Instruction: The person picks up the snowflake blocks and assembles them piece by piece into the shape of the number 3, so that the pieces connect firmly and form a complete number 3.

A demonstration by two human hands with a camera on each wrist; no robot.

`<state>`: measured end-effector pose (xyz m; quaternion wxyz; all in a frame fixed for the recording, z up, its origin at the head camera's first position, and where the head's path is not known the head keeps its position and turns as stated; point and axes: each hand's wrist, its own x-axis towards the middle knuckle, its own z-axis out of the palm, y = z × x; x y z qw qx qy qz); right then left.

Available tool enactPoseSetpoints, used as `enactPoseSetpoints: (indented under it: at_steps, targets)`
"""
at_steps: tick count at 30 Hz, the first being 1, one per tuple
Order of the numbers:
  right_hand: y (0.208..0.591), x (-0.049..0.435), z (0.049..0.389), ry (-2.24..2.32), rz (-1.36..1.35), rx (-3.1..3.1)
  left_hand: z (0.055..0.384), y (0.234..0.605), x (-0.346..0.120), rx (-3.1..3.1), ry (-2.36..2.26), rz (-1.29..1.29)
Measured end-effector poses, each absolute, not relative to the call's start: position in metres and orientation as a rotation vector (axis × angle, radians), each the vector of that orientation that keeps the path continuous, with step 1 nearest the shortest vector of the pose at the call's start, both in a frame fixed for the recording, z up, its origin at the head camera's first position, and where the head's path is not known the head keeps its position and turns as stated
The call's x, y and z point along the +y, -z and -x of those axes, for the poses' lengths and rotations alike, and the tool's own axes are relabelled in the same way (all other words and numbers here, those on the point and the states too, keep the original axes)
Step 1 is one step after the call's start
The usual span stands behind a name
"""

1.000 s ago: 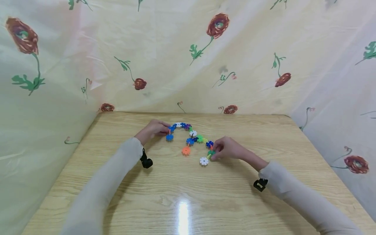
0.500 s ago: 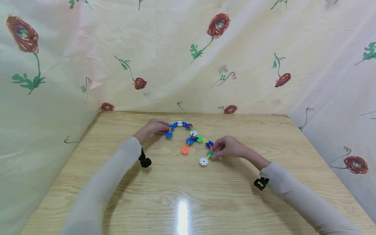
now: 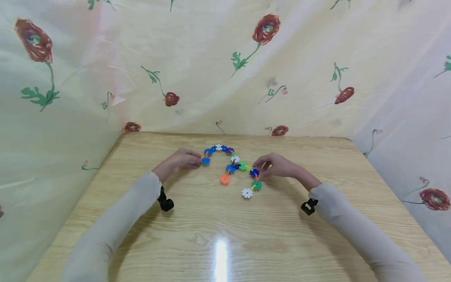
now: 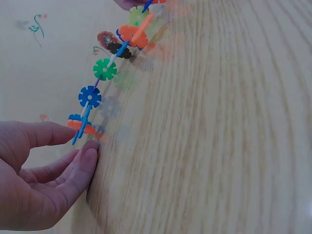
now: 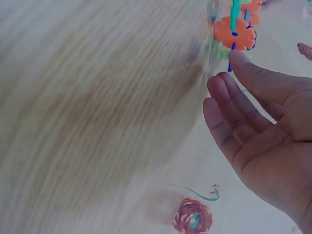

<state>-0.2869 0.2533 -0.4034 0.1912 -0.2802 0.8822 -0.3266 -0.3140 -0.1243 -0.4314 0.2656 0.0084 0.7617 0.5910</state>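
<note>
A chain of linked plastic snowflake discs (image 3: 243, 166) in several colours lies curved on the wooden table. Its far arc ends at the left in a blue disc (image 3: 205, 160); two short branches end in an orange disc (image 3: 224, 179) and a white disc (image 3: 247, 193). Beside the blue end disc is my left hand (image 3: 181, 159), fingers loosely bent and parted from the thumb in the left wrist view, fingertips right at the disc. My right hand (image 3: 276, 164) is by the dark blue disc (image 3: 254, 172); the right wrist view shows its fingers relaxed, holding nothing.
The wooden table (image 3: 197, 235) stretches towards me, with a bright light reflection (image 3: 221, 260) near its front. A flower-printed cloth (image 3: 211, 78) hangs behind it and along both sides. Black wrist cameras (image 3: 165, 201) sit at both cuffs.
My right hand has let go of the green disc and moved back, up beside the dark blue one. My left hand has loosened and drawn slightly left of the blue end. The head view shifted slightly.
</note>
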Motion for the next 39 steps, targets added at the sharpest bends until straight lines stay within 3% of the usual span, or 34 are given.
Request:
enactPoseSetpoints:
  at_steps: [19, 39]
  targets:
    - [0.417, 0.261, 0.302, 0.894, 0.815, 2.378, 0.312, 0.432, -0.110, 1.969, -1.730, 0.038]
    - [0.420, 0.253, 0.273, 0.980, 0.796, 2.387, 0.331, 0.433, -0.101, 1.983, -1.720, 0.087]
